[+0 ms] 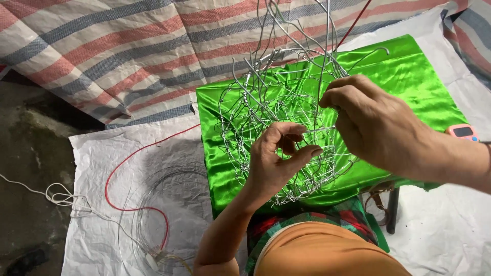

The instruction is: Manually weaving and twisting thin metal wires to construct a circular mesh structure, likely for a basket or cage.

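While the left hand (279, 156) pinches a strand at the near side of the silver wire frame (276, 110), thumb and forefinger closed on it with the other fingers curled loosely, the right hand (371, 120) grips another strand at the frame's right side, its fingertips bunched tight on the wire. The frame is an open, rounded lattice of thin bent wire resting on a sheet of shiny green satin cloth (409, 76) spread across the person's lap, with loose wire ends standing up and out of it toward the top. Doing this well seems to depend on keeping the left pinch close to the crossing being worked, so the lattice does not spring or twist as the right hand bends its strand; a grip further off would probably let the light wire flex. Those free ends look sharp, so the wrists are better kept low and clear of them, and the satin could snag on a trailing tip. A coil of thin spare wire (163, 214) lies on the white woven sheet (97, 153) to the left, threaded by a red cord (115, 176), well apart from both hands. A striped tarpaulin (102, 46) lies beyond.
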